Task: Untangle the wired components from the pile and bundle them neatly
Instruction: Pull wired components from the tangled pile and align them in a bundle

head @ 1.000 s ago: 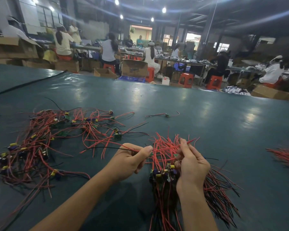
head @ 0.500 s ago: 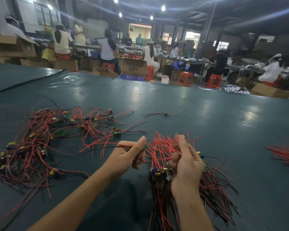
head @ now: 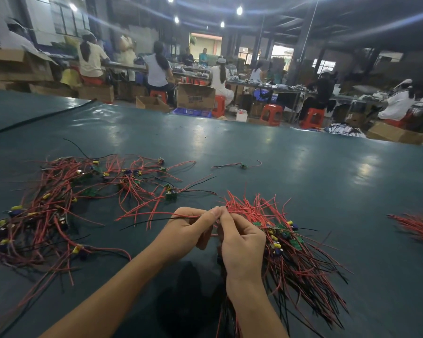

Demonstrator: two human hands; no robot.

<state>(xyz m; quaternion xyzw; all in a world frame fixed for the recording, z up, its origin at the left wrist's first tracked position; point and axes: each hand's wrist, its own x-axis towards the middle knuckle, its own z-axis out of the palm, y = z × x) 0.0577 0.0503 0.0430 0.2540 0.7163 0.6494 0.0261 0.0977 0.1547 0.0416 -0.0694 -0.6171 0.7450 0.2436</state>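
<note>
Two heaps of thin wire take up most of a broad bench [head: 303, 172] covered in dark teal sheeting, smooth and glossy enough to mirror the ceiling lamps. The larger heap is the pile [head: 59, 203] toward the left edge: a loose, sprawling snarl of red and black strands, looped and crossed over one another, dotted with small green circuit boards and yellow and blue cylindrical parts. The bundle [head: 291, 252] lies close to the near edge, about midway along it. Its wires run straight and roughly parallel, fanning out like a broom at both ends, with the little boards gathered in a band across the middle.

Both hands meet just left of the bundle's far end. The left hand [head: 188, 228] has its fingers curled in and pinches a red wire [head: 144, 214] between thumb and forefinger. The right hand [head: 242, 242], fingers also curled, pinches the same strand where the two thumb tips touch, and it rests over the bundle. A black wire [head: 147, 222] runs just beside the red one toward the left hand.

One stray piece [head: 242, 165], a tiny green board with curved red leads, lies alone toward the far edge.
</note>
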